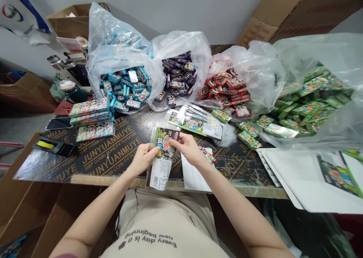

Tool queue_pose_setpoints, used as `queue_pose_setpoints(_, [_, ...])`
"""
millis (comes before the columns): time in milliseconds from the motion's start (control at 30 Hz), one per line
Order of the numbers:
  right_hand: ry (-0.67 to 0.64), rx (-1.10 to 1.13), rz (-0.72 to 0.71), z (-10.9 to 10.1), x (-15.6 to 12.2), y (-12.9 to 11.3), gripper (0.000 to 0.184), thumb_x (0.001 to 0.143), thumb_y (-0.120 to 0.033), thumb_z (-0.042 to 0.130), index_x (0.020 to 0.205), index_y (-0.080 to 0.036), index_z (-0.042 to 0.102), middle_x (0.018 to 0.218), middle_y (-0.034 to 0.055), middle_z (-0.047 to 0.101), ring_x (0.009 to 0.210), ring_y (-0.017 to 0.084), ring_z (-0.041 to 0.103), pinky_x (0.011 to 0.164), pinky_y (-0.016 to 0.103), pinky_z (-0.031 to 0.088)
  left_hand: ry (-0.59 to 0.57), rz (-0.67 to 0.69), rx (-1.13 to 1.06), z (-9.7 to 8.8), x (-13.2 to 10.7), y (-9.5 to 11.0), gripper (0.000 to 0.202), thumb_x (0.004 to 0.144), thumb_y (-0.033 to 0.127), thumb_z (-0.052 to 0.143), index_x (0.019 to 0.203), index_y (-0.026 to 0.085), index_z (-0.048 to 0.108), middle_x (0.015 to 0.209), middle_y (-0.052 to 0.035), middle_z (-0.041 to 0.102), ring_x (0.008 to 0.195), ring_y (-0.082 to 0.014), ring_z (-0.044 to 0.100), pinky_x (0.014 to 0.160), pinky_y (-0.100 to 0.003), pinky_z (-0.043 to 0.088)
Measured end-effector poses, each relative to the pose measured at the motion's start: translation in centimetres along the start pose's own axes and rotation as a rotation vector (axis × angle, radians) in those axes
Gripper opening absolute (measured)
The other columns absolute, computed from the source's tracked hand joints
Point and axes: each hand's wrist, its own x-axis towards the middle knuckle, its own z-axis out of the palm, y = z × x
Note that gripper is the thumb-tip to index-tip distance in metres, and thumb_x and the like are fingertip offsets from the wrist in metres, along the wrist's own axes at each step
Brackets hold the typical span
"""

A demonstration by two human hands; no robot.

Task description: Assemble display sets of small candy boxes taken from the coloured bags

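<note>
Both my hands hold one flat printed pouch (162, 158) over the near edge of the dark plywood table (113, 156). My left hand (142, 158) pinches its left side, fingers closed. My right hand (187, 146) grips its top right corner, fingers closed. The pouch is green and black on top, with a white barcode label at its lower end. Just beyond it lies a pile of the same pouches (198, 122). A small red packet (208, 156) rests on a white sheet (194, 175) by my right wrist.
Clear bags at the back hold small packets: blue (126, 86), purple (178, 74), red (227, 86), green (309, 99). Stacked filled packs (90, 118) and a black and yellow tool (53, 146) lie left. White sheets (306, 178) lie right. Cardboard boxes (70, 20) stand behind.
</note>
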Motion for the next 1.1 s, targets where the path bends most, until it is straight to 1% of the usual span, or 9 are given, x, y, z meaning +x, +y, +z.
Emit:
queue_pose_setpoints(133, [-0.225, -0.015, 0.186, -0.2, -1.0, 0.6, 0.05, 0.061, -0.038, 0.083, 0.103, -0.017, 0.066, 0.085, 0.0027, 0.072, 0.069, 0.014, 0.065, 0.058, 0.024, 0.053, 0.064, -0.017, -0.105, -0.3, 0.5, -1.0, 0.044, 0.075, 0.053, 0.066, 0.061, 0.013, 0.057, 0.056, 0.0017, 0.055, 0.051, -0.0086, 0.045, 0.05, -0.021, 0.037])
queue_pose_setpoints(267, [-0.147, -0.067, 0.159, -1.1, -1.5, 0.9, 0.038, 0.064, -0.038, 0.081, 0.091, -0.015, 0.066, 0.08, 0.0024, 0.071, 0.07, 0.014, 0.065, 0.063, 0.025, 0.053, -0.077, -0.073, -0.142, -0.3, 0.4, -0.9, 0.038, 0.068, 0.047, 0.075, 0.08, 0.011, 0.067, 0.072, -0.0021, 0.066, 0.062, -0.0122, 0.057, 0.055, -0.02, 0.044])
queue_pose_setpoints(433, [-0.215, -0.11, 0.282, -2.5, -1.6, 2.1, 0.054, 0.062, -0.032, 0.082, 0.11, -0.019, 0.06, 0.076, 0.0001, 0.069, 0.063, 0.014, 0.062, 0.057, 0.025, 0.051, -0.158, -0.169, -0.262, -0.2, 0.2, -1.6, 0.042, 0.069, 0.048, 0.075, 0.085, 0.01, 0.068, 0.071, -0.0029, 0.067, 0.057, -0.0116, 0.059, 0.051, -0.02, 0.046])
queue_pose_setpoints(600, [-0.018, -0.256, 0.106, -3.0, -1.9, 4.2, 0.044, 0.065, -0.027, 0.077, 0.105, -0.017, 0.062, 0.093, 0.0042, 0.07, 0.075, 0.017, 0.064, 0.068, 0.029, 0.053, -0.191, -0.175, -0.232, -0.3, 0.5, -2.9, 0.055, 0.059, 0.035, 0.085, 0.105, 0.012, 0.066, 0.088, -0.0064, 0.073, 0.074, -0.0169, 0.067, 0.064, -0.025, 0.053])
queue_pose_setpoints(767, [-0.085, -0.204, 0.135, -3.1, -2.1, 4.6, 0.052, 0.068, -0.029, 0.074, 0.116, -0.02, 0.056, 0.098, 0.0037, 0.07, 0.077, 0.018, 0.066, 0.074, 0.033, 0.055, -0.207, -0.185, -0.211, -0.3, 0.7, -3.7, 0.043, 0.061, 0.038, 0.083, 0.09, 0.01, 0.066, 0.077, -0.0049, 0.071, 0.068, -0.0161, 0.066, 0.06, -0.025, 0.053])
queue_pose_setpoints(867, [-0.052, -0.292, 0.065, -2.8, -2.5, 4.7, 0.039, 0.07, -0.027, 0.073, 0.106, -0.019, 0.06, 0.1, 0.0042, 0.07, 0.081, 0.018, 0.065, 0.08, 0.034, 0.054, -0.158, -0.081, -0.217, -0.2, 1.2, -3.4, 0.042, 0.062, 0.035, 0.083, 0.093, 0.011, 0.067, 0.089, -0.0069, 0.074, 0.079, -0.0178, 0.068, 0.074, -0.028, 0.055])
queue_pose_setpoints(967, [-0.096, -0.297, 0.092, -2.2, -2.4, 4.3, 0.045, 0.067, -0.027, 0.076, 0.108, -0.02, 0.059, 0.102, 0.0044, 0.07, 0.084, 0.019, 0.066, 0.08, 0.035, 0.055, -0.066, 0.027, -0.239, -0.1, 1.7, -2.7, 0.042, 0.068, 0.036, 0.079, 0.1, 0.012, 0.068, 0.099, -0.0087, 0.074, 0.089, -0.0198, 0.069, 0.086, -0.032, 0.053])
queue_pose_setpoints(1033, [-0.061, -0.232, 0.067, -1.8, -2.0, 3.5, 0.05, 0.065, -0.029, 0.08, 0.11, -0.021, 0.059, 0.105, 0.0047, 0.071, 0.087, 0.019, 0.068, 0.084, 0.035, 0.054, -0.049, 0.026, -0.238, 0.0, 1.8, -2.3, 0.042, 0.067, 0.037, 0.08, 0.098, 0.011, 0.069, 0.097, -0.009, 0.075, 0.087, -0.0208, 0.07, 0.085, -0.033, 0.053])
queue_pose_setpoints(1100, [0.015, -0.191, -0.002, -1.6, -1.5, 2.5, 0.044, 0.066, -0.034, 0.08, 0.104, -0.02, 0.061, 0.104, 0.0053, 0.071, 0.091, 0.019, 0.068, 0.088, 0.035, 0.053, -0.051, 0.0, -0.213, 0.1, 1.7, -1.9, 0.041, 0.062, 0.036, 0.083, 0.092, 0.011, 0.07, 0.093, -0.009, 0.075, 0.082, -0.0211, 0.07, 0.081, -0.033, 0.054])
